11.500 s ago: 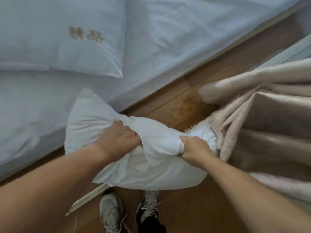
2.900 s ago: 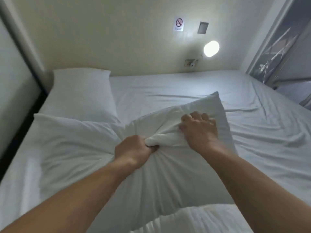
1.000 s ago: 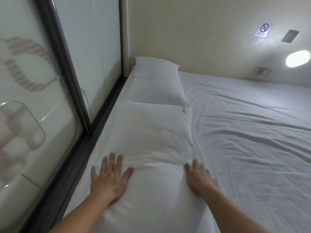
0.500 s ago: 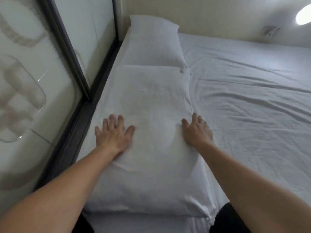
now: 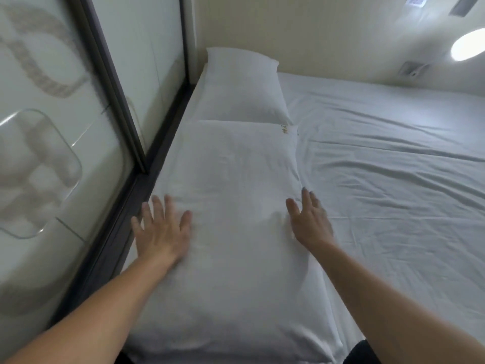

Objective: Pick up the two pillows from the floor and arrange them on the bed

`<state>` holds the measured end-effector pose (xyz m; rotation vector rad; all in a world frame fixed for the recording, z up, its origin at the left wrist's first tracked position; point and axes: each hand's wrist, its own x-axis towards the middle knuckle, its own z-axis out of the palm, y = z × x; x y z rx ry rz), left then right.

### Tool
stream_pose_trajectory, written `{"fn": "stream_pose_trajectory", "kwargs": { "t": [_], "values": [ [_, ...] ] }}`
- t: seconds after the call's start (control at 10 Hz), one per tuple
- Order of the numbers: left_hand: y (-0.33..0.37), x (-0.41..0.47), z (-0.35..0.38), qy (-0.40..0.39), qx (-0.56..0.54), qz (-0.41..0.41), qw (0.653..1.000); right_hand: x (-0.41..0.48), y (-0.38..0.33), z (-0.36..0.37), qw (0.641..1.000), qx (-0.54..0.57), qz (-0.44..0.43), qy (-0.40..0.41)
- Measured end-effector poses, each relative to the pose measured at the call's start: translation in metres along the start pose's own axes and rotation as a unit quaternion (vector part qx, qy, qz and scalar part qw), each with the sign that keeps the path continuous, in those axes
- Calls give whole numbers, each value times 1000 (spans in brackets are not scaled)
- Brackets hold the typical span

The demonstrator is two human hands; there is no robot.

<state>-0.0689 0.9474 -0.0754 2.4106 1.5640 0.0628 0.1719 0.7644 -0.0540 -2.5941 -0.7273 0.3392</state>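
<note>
Two white pillows lie end to end along the left side of the bed [image 5: 393, 166]. The near pillow [image 5: 231, 232] has small gold embroidery at its far right corner. The far pillow [image 5: 244, 88] rests against the back wall. My left hand [image 5: 161, 229] lies flat on the near pillow's left edge, fingers spread. My right hand [image 5: 309, 222] rests flat on its right edge, fingers apart. Neither hand holds anything.
A frosted glass partition with a dark frame [image 5: 126, 143] runs close along the bed's left side. The beige back wall carries a round lamp [image 5: 467, 48] and a socket [image 5: 412, 69]. White wrinkled sheet spreads to the right.
Both pillows went from the floor onto the bed. Over the last second my hands stayed flat on the near pillow, shifting slightly along it; the view tilted up again.
</note>
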Motion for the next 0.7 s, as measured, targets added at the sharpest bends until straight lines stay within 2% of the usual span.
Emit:
{"fn": "stream_pose_trajectory", "kwargs": {
  "t": [0.1,0.2,0.3,0.4,0.6,0.7],
  "values": [
    [46,-3,5,-7,-42,127,991,-16,-39,26,987,3,-160,-13],
    [49,-18,31,-30,-46,132,990,-21,-28,49,986,-30,-156,-48],
    [43,-23,40,-26,-51,115,992,-12,-18,53,993,-17,-107,-42],
    [47,-20,36,-42,-47,113,992,-12,-23,54,992,-24,-116,-38],
    [53,-24,-10,-123,-21,91,988,-26,-43,20,988,-52,-105,-100],
    [65,-26,-59,-65,-78,93,990,-34,-69,-20,993,-27,-110,-33]
  ]
}}
